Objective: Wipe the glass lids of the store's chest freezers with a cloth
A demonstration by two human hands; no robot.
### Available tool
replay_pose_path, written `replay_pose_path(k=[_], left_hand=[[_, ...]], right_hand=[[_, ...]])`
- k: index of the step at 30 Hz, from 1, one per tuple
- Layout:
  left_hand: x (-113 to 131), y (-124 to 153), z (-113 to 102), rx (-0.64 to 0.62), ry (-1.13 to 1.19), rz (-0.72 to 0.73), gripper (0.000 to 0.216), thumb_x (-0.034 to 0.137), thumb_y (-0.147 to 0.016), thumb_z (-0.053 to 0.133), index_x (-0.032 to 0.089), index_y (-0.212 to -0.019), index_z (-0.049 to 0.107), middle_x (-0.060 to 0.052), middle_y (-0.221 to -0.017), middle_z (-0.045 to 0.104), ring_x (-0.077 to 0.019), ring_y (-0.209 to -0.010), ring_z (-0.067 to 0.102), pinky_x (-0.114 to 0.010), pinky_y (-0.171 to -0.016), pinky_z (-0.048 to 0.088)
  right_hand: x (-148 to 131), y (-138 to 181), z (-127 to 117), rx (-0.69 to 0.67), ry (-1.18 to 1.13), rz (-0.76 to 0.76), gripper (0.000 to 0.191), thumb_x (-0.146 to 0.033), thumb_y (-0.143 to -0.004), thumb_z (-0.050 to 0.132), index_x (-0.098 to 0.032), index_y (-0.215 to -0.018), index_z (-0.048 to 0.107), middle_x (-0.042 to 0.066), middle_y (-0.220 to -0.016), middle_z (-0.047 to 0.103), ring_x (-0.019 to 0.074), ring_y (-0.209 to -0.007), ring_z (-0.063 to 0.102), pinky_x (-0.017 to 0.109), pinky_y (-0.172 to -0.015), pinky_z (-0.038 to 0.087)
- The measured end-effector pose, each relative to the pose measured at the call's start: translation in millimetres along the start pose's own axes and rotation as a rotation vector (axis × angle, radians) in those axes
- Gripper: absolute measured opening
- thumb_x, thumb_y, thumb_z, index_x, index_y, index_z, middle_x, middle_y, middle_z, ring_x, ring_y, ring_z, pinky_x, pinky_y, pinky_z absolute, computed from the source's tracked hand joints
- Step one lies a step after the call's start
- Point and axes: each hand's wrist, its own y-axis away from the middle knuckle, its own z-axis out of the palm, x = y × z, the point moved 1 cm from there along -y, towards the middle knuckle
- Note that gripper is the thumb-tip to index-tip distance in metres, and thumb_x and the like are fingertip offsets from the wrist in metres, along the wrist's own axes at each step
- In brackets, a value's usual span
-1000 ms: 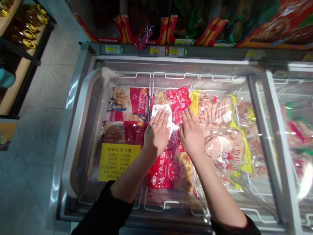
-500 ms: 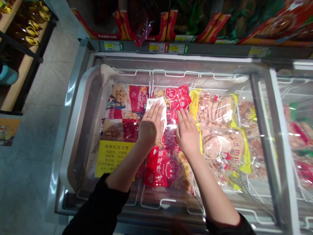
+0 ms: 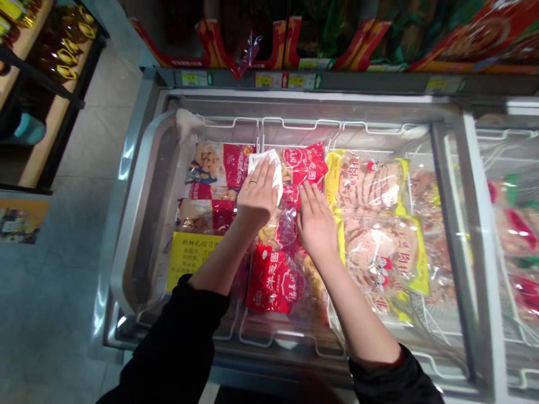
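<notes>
My left hand [image 3: 257, 193] lies flat with its fingers stretched out, pressing a white cloth [image 3: 269, 167] onto the glass lid [image 3: 160, 185] of a chest freezer. A ring shows on one finger. My right hand [image 3: 315, 221] rests flat and open on the same glass just to the right, holding nothing. Under the glass lie red food packs [image 3: 304, 163], a red pack [image 3: 275, 280] nearer me, and yellow-edged packs of sliced meat [image 3: 370, 185]. Both sleeves are black.
A yellow notice [image 3: 189, 261] sticks to the glass at the left. A second glass lid [image 3: 505, 224] lies to the right, past a metal frame bar [image 3: 450, 224]. Shelves of goods [image 3: 379, 33] stand behind the freezer; bottles [image 3: 63, 50] fill a shelf far left across the floor.
My left hand has slid the white cloth away from me and to the left across the glass. My right hand has shifted slightly left along with it.
</notes>
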Motion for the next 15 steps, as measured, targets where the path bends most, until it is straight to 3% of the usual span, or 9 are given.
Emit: replay_pose_path(k=[6,11,15], left_hand=[[15.9,44.8,1.8,0.009,-0.027,0.095,0.067,0.021,-0.108,0.043,0.007,-0.172,0.033,-0.017,-0.176,0.040,-0.0286,-0.166,0.036,-0.050,-0.135,0.038],[34.8,14.7,9.9,-0.038,-0.017,0.124,0.062,0.022,-0.111,0.033,0.011,-0.172,0.035,-0.009,-0.180,0.033,-0.0228,-0.168,0.031,-0.043,-0.138,0.030],[21.7,-3.0,9.1,-0.039,-0.032,0.071,0.067,0.021,-0.110,0.035,0.015,-0.176,0.024,-0.007,-0.182,0.028,-0.0239,-0.169,0.028,-0.045,-0.139,0.028]], right_hand=[[-0.9,0.8,3.6,0.024,-0.041,-0.002,0.069,-0.015,-0.106,0.036,-0.014,-0.175,0.030,0.015,-0.174,0.043,0.0317,-0.165,0.035,0.062,-0.134,0.036],[-1.9,1.2,1.9,0.027,-0.030,-0.004,0.064,-0.017,-0.109,0.031,-0.010,-0.173,0.034,0.017,-0.173,0.044,0.0319,-0.166,0.035,0.060,-0.135,0.035],[-1.5,0.3,0.7,0.013,-0.018,-0.010,0.066,-0.013,-0.107,0.032,-0.012,-0.174,0.033,0.015,-0.175,0.042,0.0309,-0.166,0.034,0.059,-0.136,0.035]])
